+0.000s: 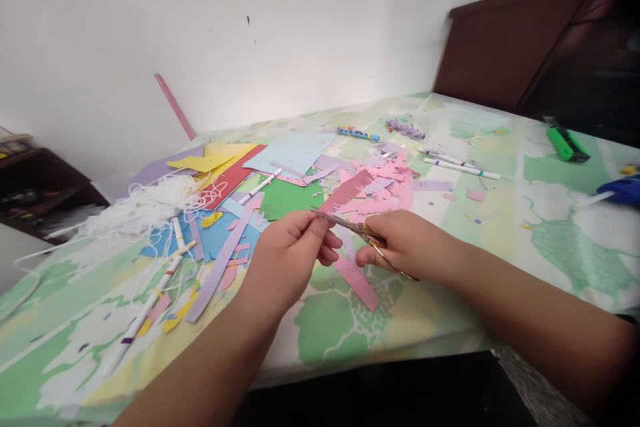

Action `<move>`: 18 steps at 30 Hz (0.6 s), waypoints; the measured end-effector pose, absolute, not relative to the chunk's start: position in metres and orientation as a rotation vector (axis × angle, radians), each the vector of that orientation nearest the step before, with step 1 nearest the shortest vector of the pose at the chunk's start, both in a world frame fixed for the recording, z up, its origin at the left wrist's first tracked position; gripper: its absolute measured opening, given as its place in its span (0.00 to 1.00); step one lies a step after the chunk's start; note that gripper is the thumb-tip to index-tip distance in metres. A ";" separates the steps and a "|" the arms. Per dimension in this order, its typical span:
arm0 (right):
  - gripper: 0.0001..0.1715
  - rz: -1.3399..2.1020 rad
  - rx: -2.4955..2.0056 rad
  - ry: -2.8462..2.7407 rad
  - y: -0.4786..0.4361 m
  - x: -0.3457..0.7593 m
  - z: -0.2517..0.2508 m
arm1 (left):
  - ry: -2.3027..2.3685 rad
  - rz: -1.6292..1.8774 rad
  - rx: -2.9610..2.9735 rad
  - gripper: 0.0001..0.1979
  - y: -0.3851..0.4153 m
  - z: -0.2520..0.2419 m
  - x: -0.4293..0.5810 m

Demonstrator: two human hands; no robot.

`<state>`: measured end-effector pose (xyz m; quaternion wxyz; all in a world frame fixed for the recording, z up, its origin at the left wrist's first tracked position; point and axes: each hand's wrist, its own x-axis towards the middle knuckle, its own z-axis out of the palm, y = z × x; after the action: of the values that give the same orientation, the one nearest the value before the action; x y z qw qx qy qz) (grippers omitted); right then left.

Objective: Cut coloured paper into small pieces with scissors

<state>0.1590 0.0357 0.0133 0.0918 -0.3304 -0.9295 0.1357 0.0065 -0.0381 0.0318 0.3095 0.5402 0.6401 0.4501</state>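
Observation:
My left hand (290, 255) pinches the near end of a pink paper strip (346, 192) with a fringed edge, held above the table. My right hand (407, 245) grips a pair of gold-handled scissors (357, 229), their blades lying against the strip close to my left fingers. Under the hands a plain pink strip (356, 281) lies flat on the green and white patterned tablecloth (340, 327).
Coloured paper sheets and scraps (280, 177) cover the middle of the table, with white string (145, 203) and marker pens (460, 167) among them. A green highlighter (567, 144) and a blue glue gun (620, 190) lie at right. A dark wooden cabinet (505, 60) stands behind.

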 end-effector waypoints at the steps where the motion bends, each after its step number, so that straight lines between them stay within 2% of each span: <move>1: 0.25 0.405 -0.992 -2.758 0.036 0.159 0.013 | 1.687 1.187 1.418 0.12 -0.038 0.032 0.006; 10: 0.25 0.412 -1.058 -2.722 0.039 0.159 0.013 | 1.480 1.254 1.341 0.10 -0.035 0.030 0.006; 18: 0.23 0.453 -1.038 -2.724 0.038 0.163 0.014 | 1.508 1.333 1.335 0.08 -0.034 0.026 0.006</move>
<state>0.1626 0.0382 0.0142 0.0955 -0.3501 -0.9192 0.1528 0.0062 -0.0339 0.0259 0.3556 0.5167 0.5836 0.5158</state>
